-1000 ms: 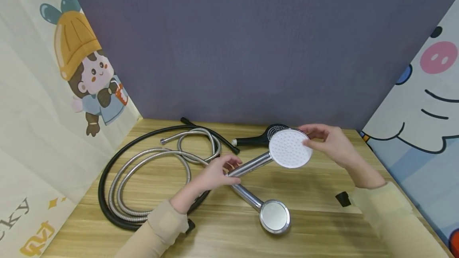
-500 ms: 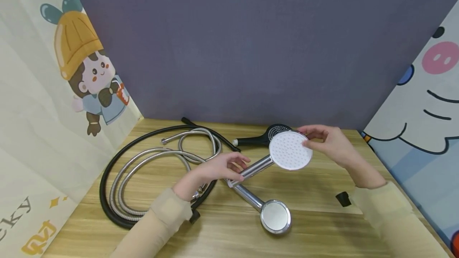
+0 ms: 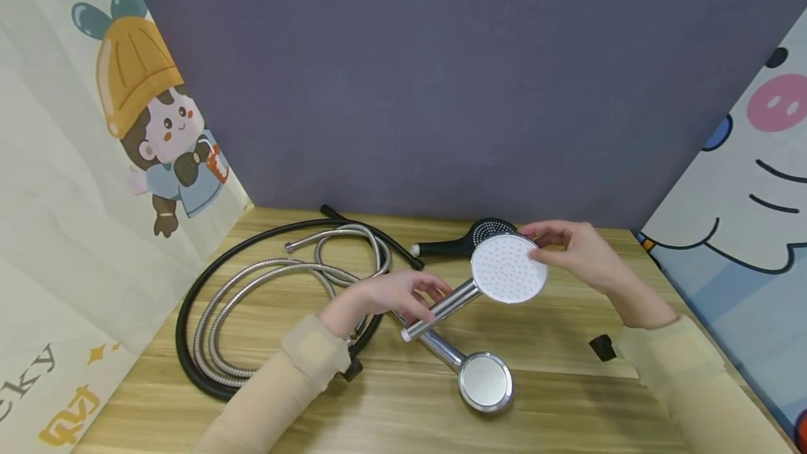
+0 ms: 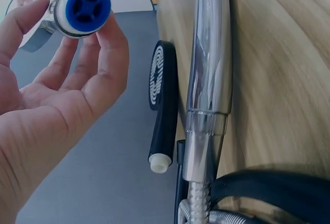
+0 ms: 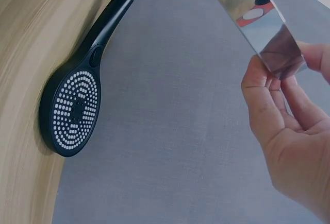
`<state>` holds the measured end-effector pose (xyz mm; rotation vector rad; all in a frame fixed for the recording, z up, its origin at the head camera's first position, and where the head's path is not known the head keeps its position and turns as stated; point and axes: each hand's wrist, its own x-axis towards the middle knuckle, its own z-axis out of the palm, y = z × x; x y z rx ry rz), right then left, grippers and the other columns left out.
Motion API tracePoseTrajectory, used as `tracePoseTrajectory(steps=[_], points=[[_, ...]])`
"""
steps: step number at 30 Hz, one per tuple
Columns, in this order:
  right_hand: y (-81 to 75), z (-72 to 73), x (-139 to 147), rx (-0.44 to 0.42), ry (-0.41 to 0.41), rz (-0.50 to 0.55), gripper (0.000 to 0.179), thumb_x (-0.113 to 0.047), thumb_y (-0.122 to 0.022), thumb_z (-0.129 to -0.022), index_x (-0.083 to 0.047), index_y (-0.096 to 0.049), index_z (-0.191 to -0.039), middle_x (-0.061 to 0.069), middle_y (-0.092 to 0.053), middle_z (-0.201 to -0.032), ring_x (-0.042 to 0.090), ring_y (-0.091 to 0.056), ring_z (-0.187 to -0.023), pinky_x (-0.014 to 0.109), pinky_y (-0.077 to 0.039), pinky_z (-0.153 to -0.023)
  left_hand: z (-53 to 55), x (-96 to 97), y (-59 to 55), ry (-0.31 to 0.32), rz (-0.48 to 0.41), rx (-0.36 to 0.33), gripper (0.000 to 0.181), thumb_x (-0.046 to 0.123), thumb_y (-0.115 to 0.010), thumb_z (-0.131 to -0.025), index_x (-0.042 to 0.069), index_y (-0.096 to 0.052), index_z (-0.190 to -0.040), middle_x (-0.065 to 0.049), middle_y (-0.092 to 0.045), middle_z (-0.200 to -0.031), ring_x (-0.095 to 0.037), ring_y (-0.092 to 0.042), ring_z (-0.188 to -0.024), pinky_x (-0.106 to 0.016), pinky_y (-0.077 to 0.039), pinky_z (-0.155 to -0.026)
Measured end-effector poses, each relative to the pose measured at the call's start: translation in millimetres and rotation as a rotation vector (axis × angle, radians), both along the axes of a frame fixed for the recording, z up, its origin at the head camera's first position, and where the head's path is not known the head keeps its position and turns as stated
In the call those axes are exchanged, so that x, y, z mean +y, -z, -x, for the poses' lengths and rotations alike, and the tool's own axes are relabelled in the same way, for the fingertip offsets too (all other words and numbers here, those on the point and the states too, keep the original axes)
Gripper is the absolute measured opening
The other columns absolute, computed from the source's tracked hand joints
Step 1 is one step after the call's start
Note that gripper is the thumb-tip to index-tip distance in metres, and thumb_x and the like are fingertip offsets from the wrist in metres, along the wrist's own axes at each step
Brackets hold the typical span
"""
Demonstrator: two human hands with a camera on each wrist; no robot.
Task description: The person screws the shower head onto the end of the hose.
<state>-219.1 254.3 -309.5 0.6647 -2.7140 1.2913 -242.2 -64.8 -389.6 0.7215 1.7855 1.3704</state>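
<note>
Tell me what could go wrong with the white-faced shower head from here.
The right hand pinches the white-faced shower head only at its edge, so that grip might slip or twist. If dropped, it could strike the chrome shower head lying partly under its handle in the head view. The left sleeve crosses over the black hose in that view, so lowering that arm might catch or shift it.

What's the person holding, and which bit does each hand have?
A white-faced handheld shower head: the right hand pinches its rim, and the left hand holds its handle near the end.
</note>
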Motion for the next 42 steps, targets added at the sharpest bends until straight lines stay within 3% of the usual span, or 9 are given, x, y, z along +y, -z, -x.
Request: tracePoseTrajectory(steps=[7,18,35,42], points=[[0.0,1.3,0.6,-0.014,-0.004,-0.016,0.035,-0.01,-0.071,-0.084,-0.001,-0.063,-0.117,0.017,-0.067,-0.108,0.004,-0.063,-0.085,0.023,-0.054,-0.066,-0.3,4.1,0.1,0.022,0.018,-0.008,0.062,-0.004,-0.07,-0.076,0.009,-0.048,-0.133,-0.009,-0.055,-0.114,-0.015,-0.057,-0.073,-0.025,-0.05,-0.056],[-1.1,2.6,2.5,-0.083,0.005,-0.006,0.037,-0.012,-0.071,-0.084,-0.002,-0.062,-0.118,0.013,-0.067,-0.107,0.007,-0.062,-0.087,0.024,-0.054,-0.069,-3.4,6.4,1.3,0.034,0.008,-0.004,0.061,-0.006,-0.071,-0.075,0.008,-0.049,-0.13,-0.015,-0.055,-0.114,-0.017,-0.06,-0.087,-0.032,-0.057,-0.066],[-3.3,2.8,0.2,-0.118,0.028,-0.014,0.044,-0.02,-0.07,-0.086,-0.003,-0.058,-0.124,0.016,-0.062,-0.116,0.006,-0.06,-0.091,0.023,-0.052,-0.075,-9.7,10.4,10.4,0.026,-0.001,0.033,0.066,-0.007,-0.068,-0.076,0.012,-0.045,-0.135,-0.011,-0.055,-0.114,-0.018,-0.064,-0.086,-0.041,-0.057,-0.068],[-1.5,3.7,-0.9,-0.09,0.021,0.021,0.045,-0.019,-0.069,-0.087,-0.003,-0.055,-0.127,0.017,-0.06,-0.118,0.007,-0.06,-0.092,0.022,-0.052,-0.075,-12.8,12.2,13.4,0.013,-0.039,-0.029,0.069,-0.008,-0.068,-0.076,0.013,-0.043,-0.137,-0.014,-0.051,-0.119,-0.019,-0.063,-0.089,-0.041,-0.057,-0.068]])
